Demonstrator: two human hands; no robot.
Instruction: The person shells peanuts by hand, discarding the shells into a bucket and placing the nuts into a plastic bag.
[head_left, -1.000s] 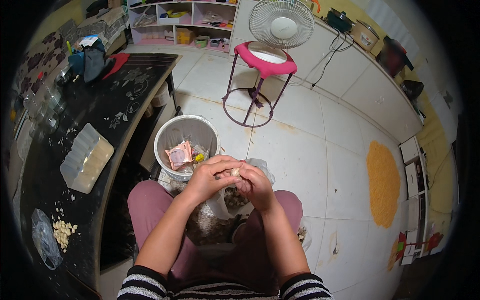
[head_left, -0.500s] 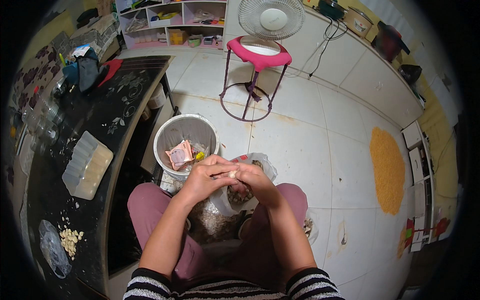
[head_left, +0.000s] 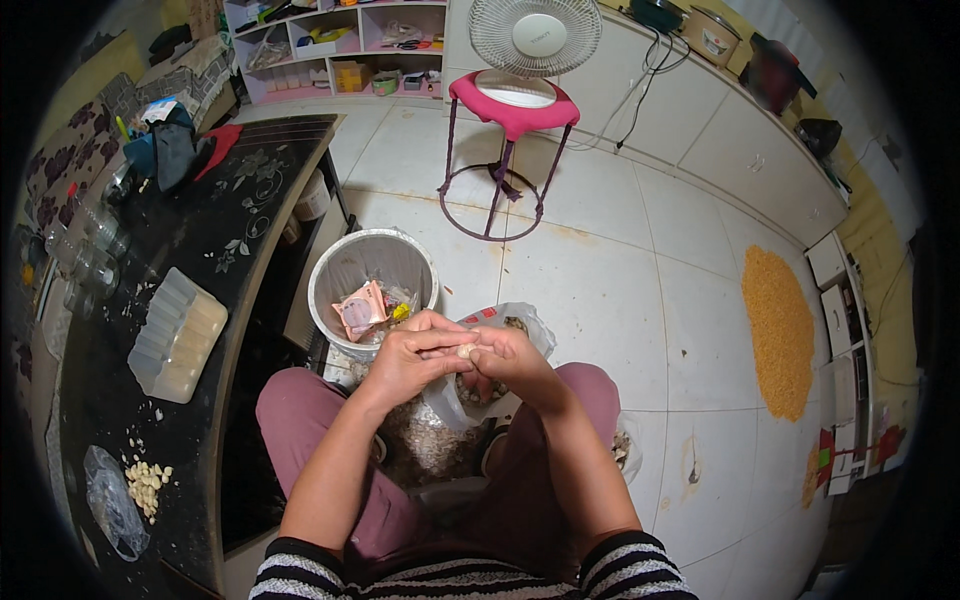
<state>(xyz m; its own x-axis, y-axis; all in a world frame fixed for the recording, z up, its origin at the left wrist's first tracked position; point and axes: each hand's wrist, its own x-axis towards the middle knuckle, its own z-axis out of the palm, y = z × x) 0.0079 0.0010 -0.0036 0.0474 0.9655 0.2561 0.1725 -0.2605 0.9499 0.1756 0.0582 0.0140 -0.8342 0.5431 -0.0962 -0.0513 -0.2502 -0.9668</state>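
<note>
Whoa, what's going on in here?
Somebody's left hand and right hand are holding a small pale piece together, over an open plastic bag with brownish bits inside. A heap of pale pieces lies on the black table to the left. A bin with wrappers inside stands in front.

white fan (head_left: 537,40) | pink stool (head_left: 518,116) | orange heap (head_left: 777,335) (grainy-looking) on white floor tiles (head_left: 600,290) | cubby shelf (head_left: 330,57)

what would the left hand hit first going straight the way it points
Probably the right hand; the left hand points toward it, with a small pale piece between them, though depth is unclear.
</note>
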